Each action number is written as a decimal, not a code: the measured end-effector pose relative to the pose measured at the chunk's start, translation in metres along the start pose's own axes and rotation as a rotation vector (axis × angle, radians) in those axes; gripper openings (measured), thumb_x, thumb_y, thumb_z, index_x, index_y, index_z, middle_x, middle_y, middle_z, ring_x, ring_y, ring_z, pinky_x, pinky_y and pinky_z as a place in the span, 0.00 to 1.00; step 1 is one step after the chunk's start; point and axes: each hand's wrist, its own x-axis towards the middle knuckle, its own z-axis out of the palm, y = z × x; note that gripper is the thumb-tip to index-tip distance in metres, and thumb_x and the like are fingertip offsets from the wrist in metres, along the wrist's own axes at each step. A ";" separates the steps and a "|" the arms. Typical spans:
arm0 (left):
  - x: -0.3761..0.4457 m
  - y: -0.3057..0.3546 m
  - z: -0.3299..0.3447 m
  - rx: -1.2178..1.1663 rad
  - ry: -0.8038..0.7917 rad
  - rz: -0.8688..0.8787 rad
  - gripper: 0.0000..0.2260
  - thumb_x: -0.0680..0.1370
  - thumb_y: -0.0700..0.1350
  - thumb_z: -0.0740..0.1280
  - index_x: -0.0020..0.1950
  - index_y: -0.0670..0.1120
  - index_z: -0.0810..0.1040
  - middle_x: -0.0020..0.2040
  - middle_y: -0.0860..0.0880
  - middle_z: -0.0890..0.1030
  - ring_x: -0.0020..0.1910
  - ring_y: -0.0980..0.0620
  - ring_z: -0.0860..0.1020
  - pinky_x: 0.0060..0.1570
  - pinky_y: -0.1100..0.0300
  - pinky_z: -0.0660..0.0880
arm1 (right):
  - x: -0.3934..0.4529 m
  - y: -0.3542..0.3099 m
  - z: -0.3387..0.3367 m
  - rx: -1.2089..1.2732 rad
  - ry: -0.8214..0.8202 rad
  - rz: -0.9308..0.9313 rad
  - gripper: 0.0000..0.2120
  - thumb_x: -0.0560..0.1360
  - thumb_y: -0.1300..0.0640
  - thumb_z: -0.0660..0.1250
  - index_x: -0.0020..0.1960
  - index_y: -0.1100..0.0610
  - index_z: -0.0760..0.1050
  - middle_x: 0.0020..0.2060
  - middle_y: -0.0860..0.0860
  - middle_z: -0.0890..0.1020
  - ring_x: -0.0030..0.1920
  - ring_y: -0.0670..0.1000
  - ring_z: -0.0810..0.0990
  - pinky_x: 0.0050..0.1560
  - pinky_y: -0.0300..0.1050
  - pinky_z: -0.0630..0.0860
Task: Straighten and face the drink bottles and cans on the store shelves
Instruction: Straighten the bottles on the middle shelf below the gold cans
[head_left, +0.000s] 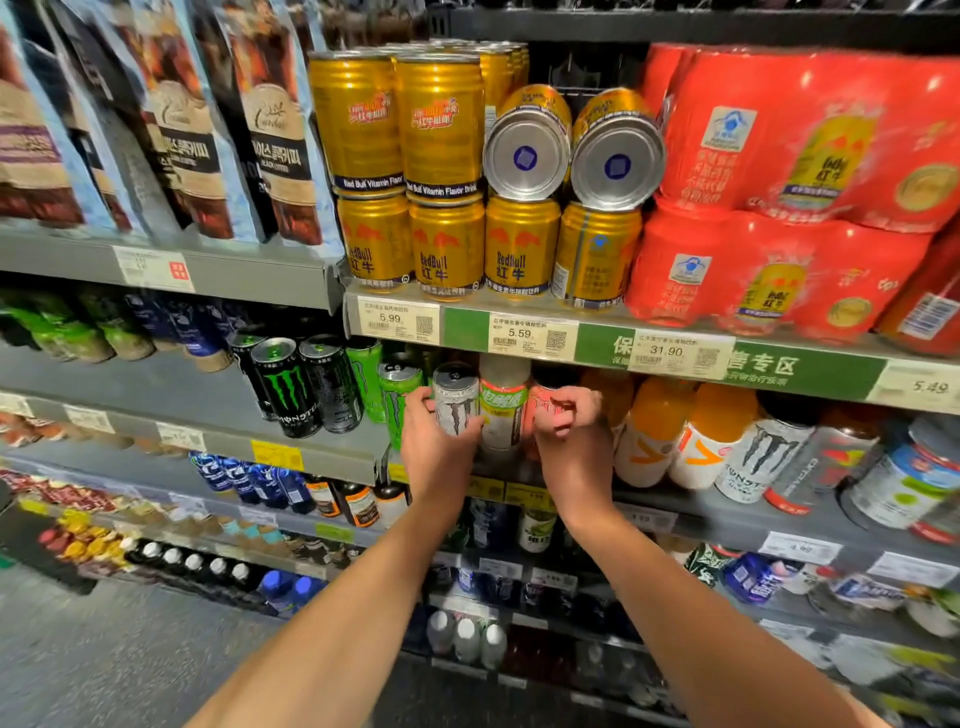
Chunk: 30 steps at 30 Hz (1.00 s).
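On the middle shelf my left hand (434, 447) grips a white Monster can (456, 400) from its left side. Right of that can stands a pale bottle with a green and orange label (503, 410). My right hand (569, 431) has its fingers curled round a pink-orange can (540, 402), which it mostly hides. Left of my hands stand green Monster cans (397, 400) and black Monster cans (291, 387). To the right are orange drink bottles (652, 431) and another white Monster can (761, 452).
The shelf above carries stacked gold Red Bull cans (441, 124), two of them lying on their sides (527, 148), and red multipacks (810, 135). Coffee pouches (270, 130) hang at upper left. Lower shelves hold more bottles (270, 486). Grey floor (104, 649) lies at bottom left.
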 end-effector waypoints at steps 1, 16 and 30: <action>-0.001 0.000 -0.001 -0.006 0.003 0.005 0.28 0.67 0.51 0.77 0.63 0.52 0.69 0.54 0.53 0.79 0.54 0.49 0.79 0.55 0.46 0.77 | 0.000 -0.003 0.002 0.018 0.022 -0.011 0.15 0.74 0.47 0.61 0.55 0.56 0.74 0.48 0.48 0.73 0.43 0.34 0.75 0.40 0.28 0.67; 0.008 -0.008 -0.024 0.079 -0.029 0.229 0.13 0.67 0.51 0.73 0.49 0.53 0.75 0.40 0.55 0.77 0.42 0.54 0.74 0.33 0.55 0.71 | 0.035 -0.045 0.050 -0.453 -0.130 0.261 0.29 0.72 0.38 0.72 0.54 0.65 0.76 0.50 0.59 0.78 0.52 0.59 0.77 0.48 0.48 0.69; 0.013 -0.027 -0.035 -0.002 -0.131 0.230 0.30 0.72 0.49 0.78 0.72 0.51 0.72 0.59 0.50 0.79 0.56 0.50 0.78 0.52 0.52 0.77 | 0.006 -0.040 0.051 -0.220 0.002 0.135 0.25 0.69 0.43 0.76 0.52 0.56 0.67 0.42 0.51 0.76 0.44 0.53 0.77 0.38 0.49 0.72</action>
